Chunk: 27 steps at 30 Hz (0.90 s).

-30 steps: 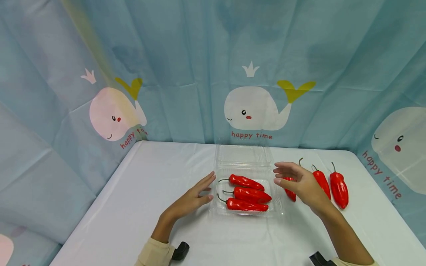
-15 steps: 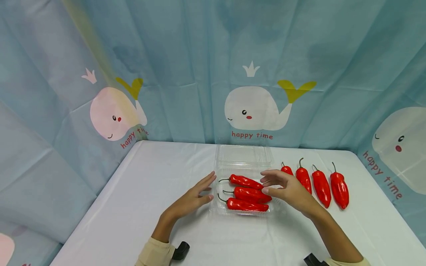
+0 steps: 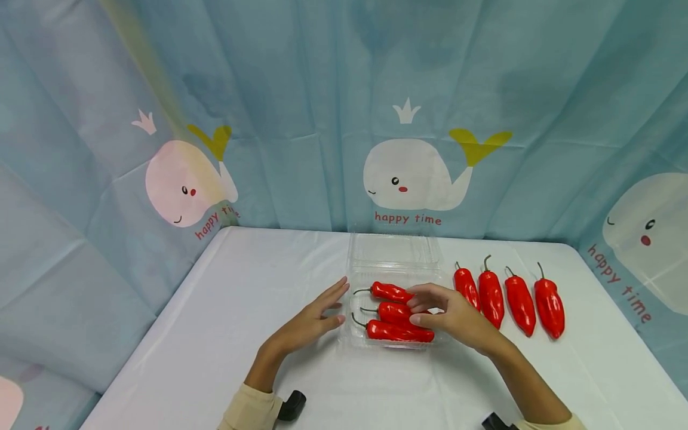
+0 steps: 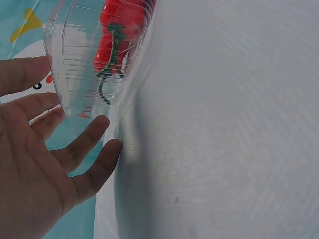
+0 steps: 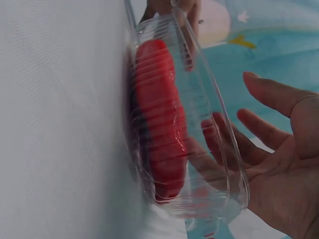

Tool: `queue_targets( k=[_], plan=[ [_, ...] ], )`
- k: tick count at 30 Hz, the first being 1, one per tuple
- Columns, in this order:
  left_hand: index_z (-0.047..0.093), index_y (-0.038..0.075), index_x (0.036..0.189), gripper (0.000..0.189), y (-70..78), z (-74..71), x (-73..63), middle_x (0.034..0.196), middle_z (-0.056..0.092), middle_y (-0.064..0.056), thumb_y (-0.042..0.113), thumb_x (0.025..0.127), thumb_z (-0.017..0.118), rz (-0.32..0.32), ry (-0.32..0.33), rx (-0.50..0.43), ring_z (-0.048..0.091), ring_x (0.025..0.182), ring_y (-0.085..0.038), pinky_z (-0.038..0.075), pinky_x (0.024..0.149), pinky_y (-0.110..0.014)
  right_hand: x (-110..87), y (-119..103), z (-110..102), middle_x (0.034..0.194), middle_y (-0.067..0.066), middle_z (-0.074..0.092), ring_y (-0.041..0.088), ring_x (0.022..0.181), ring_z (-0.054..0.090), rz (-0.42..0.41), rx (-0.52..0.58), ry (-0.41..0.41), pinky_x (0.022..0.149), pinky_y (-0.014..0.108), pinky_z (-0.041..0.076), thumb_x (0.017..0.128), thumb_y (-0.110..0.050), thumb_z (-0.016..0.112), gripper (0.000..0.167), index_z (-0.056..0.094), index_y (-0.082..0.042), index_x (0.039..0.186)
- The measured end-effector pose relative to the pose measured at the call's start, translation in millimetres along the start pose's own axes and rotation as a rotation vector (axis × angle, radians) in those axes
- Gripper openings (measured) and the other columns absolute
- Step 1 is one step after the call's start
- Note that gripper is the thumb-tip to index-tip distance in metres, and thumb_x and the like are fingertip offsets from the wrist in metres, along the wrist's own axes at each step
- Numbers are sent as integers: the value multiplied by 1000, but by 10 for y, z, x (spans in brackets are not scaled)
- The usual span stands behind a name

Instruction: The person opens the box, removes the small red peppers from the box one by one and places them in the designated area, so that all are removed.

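A clear plastic clamshell box point(image 3: 376, 276) lies on the white table, its lid point(image 3: 395, 251) folded back. Three red peppers with green stems lie crosswise in it: a back one point(image 3: 388, 291), a middle one point(image 3: 393, 312) and a front one point(image 3: 400, 331). My left hand point(image 3: 306, 325) has its fingers spread at the box's left side; the left wrist view shows fingertips point(image 4: 102, 122) right by the clear wall. My right hand point(image 3: 457, 313) reaches over the box's right end, fingers loosely bent, covering the right tips of the back and middle peppers. In the right wrist view its fingers dip behind the wall.
Several more red peppers point(image 3: 519, 304) lie in a row on the table point(image 3: 258, 275) to the right of the box, stems pointing away. A blue curtain point(image 3: 301, 179) with printed whales hangs behind the table and along its sides.
My right hand has moved left, from in front of the loose peppers to over the peppers in the box. My left hand has stayed in place.
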<state>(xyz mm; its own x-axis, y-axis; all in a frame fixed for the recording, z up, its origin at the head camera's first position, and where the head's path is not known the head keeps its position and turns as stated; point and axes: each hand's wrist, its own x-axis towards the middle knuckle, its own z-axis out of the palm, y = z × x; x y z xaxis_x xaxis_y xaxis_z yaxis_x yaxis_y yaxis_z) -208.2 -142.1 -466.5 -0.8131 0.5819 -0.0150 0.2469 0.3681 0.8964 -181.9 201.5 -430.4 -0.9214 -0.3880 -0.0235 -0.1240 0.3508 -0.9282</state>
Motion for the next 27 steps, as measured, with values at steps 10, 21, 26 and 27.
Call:
queue_targets(
  k=[10, 21, 26, 27],
  plan=[
    [25, 17, 170, 70, 11, -4, 3, 179, 11, 0, 19, 109, 57, -1, 5, 6, 46, 149, -38, 39, 119, -64, 62, 31, 54, 127, 14, 70, 31, 119, 67, 10, -20, -78, 88, 27, 62, 92, -26, 82, 57, 63, -7, 142],
    [25, 20, 170, 70, 4, -8, 5, 179, 11, 2, 20, 109, 57, -6, 3, 13, 46, 149, -38, 40, 119, -63, 152, 33, 129, 129, 13, 70, 33, 120, 67, 41, -56, -108, 89, 29, 63, 92, -24, 82, 55, 64, -9, 141],
    [25, 22, 171, 70, 10, -4, 6, 179, 11, 1, 19, 109, 57, -6, -2, 8, 45, 149, -39, 39, 120, -63, 176, 32, 160, 130, 14, 71, 35, 122, 67, 40, -58, -122, 91, 32, 63, 92, -23, 82, 55, 63, -7, 141],
    [25, 22, 171, 70, 11, -3, 6, 179, 11, 1, 19, 109, 57, -7, -3, 7, 45, 149, -39, 39, 120, -64, 180, 33, 165, 130, 14, 72, 35, 122, 67, 39, -58, -127, 91, 32, 63, 92, -22, 81, 54, 63, -7, 141]
  ],
)
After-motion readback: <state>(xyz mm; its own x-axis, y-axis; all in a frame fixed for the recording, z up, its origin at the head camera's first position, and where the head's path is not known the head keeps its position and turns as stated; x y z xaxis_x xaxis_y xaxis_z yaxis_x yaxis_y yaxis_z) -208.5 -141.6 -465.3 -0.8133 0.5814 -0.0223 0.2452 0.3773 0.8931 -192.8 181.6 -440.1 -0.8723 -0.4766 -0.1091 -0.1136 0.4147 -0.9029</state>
